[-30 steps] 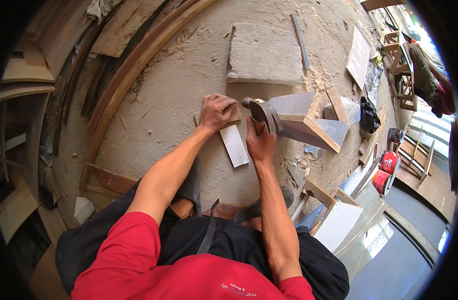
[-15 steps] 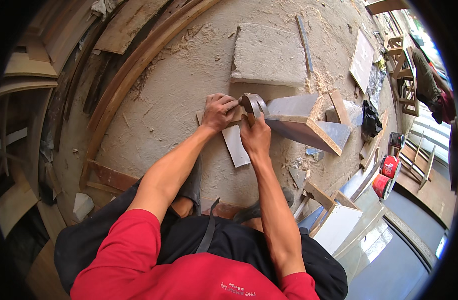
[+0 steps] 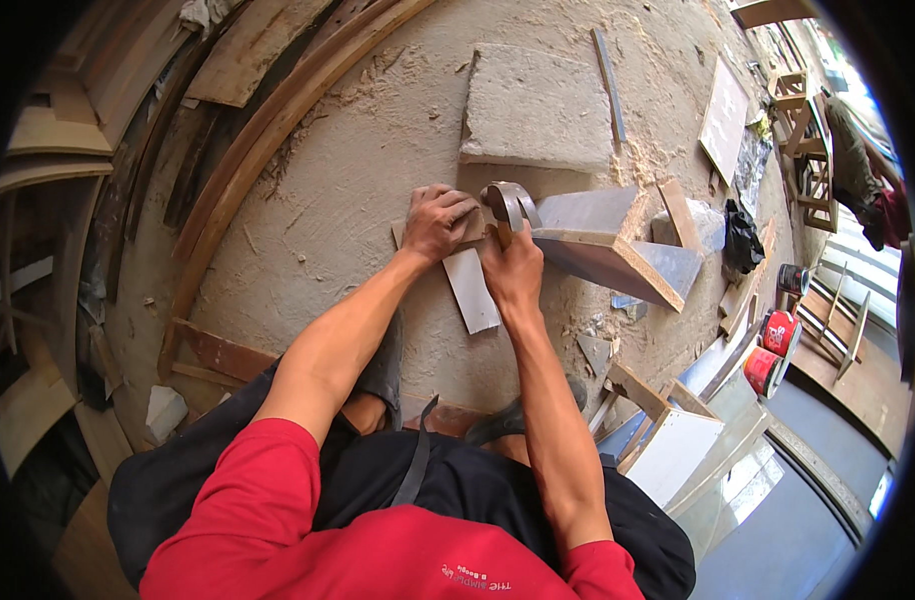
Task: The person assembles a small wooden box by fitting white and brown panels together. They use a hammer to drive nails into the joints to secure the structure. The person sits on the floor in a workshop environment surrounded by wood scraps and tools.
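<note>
In front of me my right hand [image 3: 513, 268] is wrapped round the short handle of a claw hammer [image 3: 510, 203]. The hammer's face points left, close to the fingertips of my left hand [image 3: 440, 222]; its claw points right. My left fingers are curled and closed over a small brown piece of wood [image 3: 476, 230]; what they pinch is hidden. From beneath that wood a pale flat strip [image 3: 472, 292] sticks out toward me. Right of the hammer stands a grey-faced chipboard piece [image 3: 610, 250] with raw edges.
A rough pale slab [image 3: 536, 110] lies beyond my hands, beside a narrow metal bar [image 3: 610, 85]. Long curved timbers [image 3: 268, 120] run along the left. A white-sided wooden box [image 3: 676, 458] and red cans [image 3: 771, 352] stand at the right. Sawdust and offcuts litter the floor.
The hammer head has shifted slightly to the right, away from my left fingertips, and my right hand has moved with it. My left hand stays in place.
</note>
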`<action>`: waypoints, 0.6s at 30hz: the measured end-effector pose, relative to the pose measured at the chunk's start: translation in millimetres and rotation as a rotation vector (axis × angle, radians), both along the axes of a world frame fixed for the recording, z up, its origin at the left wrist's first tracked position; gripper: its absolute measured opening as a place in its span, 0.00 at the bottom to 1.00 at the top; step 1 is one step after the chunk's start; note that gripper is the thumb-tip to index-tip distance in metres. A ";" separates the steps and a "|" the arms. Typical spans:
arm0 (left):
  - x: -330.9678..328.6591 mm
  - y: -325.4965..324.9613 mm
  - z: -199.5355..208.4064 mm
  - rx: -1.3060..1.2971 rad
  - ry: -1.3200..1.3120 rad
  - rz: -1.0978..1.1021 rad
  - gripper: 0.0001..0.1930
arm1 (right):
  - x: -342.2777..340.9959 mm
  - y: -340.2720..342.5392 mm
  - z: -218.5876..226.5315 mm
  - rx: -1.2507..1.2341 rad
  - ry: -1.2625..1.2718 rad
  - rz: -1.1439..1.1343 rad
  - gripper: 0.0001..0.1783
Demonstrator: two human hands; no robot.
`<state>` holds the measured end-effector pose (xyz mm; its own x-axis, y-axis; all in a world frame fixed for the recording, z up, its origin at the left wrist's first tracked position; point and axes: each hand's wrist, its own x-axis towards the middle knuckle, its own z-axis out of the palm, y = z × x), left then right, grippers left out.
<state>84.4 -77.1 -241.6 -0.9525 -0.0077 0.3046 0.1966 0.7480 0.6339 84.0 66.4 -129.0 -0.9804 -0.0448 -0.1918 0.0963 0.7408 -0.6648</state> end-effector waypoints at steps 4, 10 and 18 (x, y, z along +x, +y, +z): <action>-0.8 1.1 0.6 0.009 -0.008 0.000 0.11 | 1.3 1.8 -3.4 0.082 -0.047 0.036 0.14; -3.9 -0.8 3.0 -0.005 -0.054 -0.006 0.09 | 0.8 -0.6 -2.8 0.023 0.044 0.059 0.14; -4.1 -0.4 -0.5 -0.029 -0.052 0.011 0.10 | -4.5 -0.2 -7.1 0.035 0.000 0.093 0.15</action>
